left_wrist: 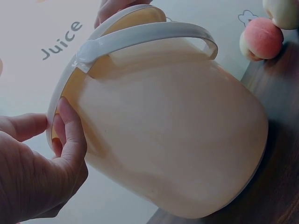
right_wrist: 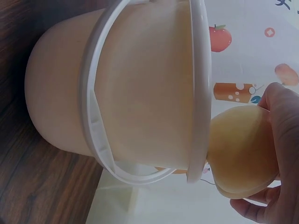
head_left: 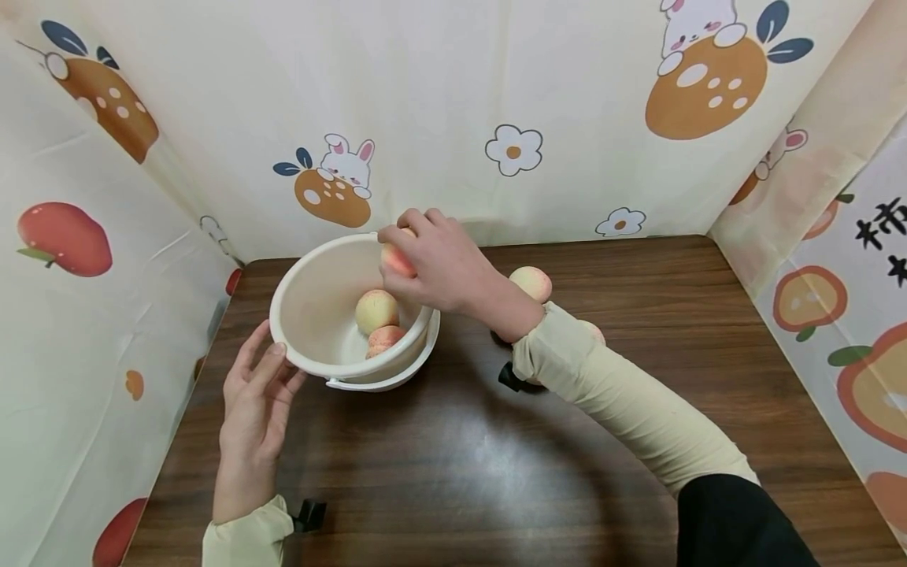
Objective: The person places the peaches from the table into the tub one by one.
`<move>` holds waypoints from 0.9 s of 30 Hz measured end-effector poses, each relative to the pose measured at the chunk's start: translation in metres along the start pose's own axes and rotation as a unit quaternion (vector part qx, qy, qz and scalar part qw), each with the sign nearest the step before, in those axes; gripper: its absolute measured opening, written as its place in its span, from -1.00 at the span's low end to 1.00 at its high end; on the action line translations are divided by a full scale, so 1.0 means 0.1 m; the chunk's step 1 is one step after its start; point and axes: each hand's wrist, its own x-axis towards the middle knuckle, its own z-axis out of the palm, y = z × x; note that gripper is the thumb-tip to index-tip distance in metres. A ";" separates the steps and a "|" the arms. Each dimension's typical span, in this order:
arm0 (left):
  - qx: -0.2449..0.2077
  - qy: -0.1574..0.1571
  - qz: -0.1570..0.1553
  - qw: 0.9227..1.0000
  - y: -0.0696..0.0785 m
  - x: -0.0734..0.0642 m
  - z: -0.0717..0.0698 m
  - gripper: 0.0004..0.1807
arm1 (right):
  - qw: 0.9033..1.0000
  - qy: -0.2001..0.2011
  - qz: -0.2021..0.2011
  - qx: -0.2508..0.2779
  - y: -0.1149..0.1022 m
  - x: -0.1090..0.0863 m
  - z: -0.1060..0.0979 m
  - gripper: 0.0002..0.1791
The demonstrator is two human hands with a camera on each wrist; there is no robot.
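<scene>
A cream-white bucket (head_left: 312,303) with its handle folded down stands tilted toward the person on the table. My left hand (head_left: 257,409) pinches its left rim between thumb and fingers, also seen close up in the left wrist view. My right hand (head_left: 448,266) grips a peach (head_left: 398,261) at the right rim, above the opening. In the right wrist view this peach (right_wrist: 243,151) shows its yellow side beside the bucket rim. Inside the bucket lie a yellowish peach (head_left: 375,312) and a redder peach (head_left: 386,341).
To the right of the bucket, a peach (head_left: 531,283) rests on the dark wood table (head_left: 489,472). Another peach (head_left: 594,331) is mostly hidden by the right sleeve. Printed curtains (head_left: 439,102) with fruit and rabbit drawings stand behind and at both sides.
</scene>
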 end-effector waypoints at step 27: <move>0.009 0.006 -0.003 1.000 0.02 0.01 0.02 -0.42 | 0.996 -0.072 -0.050 -0.025 -0.11 0.12 0.18 -0.53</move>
